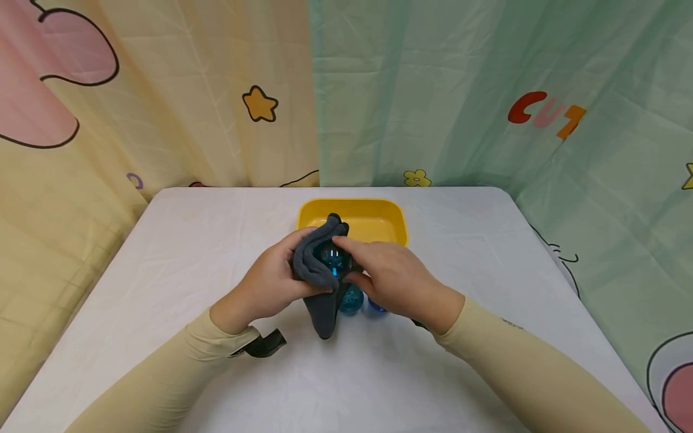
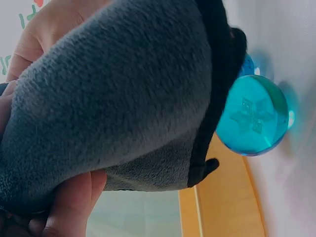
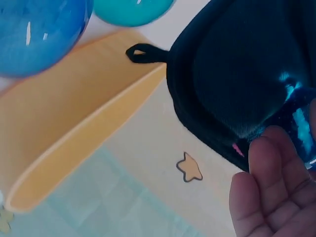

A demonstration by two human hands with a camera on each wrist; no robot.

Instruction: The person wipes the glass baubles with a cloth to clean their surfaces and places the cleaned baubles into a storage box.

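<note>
the left hand (image 1: 271,282) gripped a grey cloth (image 1: 319,270) above the white table (image 1: 162,252), its fingers curled round the fabric, which wrapped a clear blue ball (image 1: 332,257) just in front of the yellow tray (image 1: 352,219). the right hand (image 1: 387,276) grasped that ball from the other side, fingertips on it. two more blue balls, a teal ball (image 1: 351,299) and a darker blue ball (image 1: 375,307), lay on the table under the right hand.

Cloth: dark grey fleece cloth (image 1: 319,273), soft, matt, napped.
Ball: clear blue glossy sphere (image 1: 332,258), glass-like.
Tray: yellow plastic tray (image 1: 379,207), smooth, faint sheen.
Desk: white desk (image 1: 162,270), matt.
</note>
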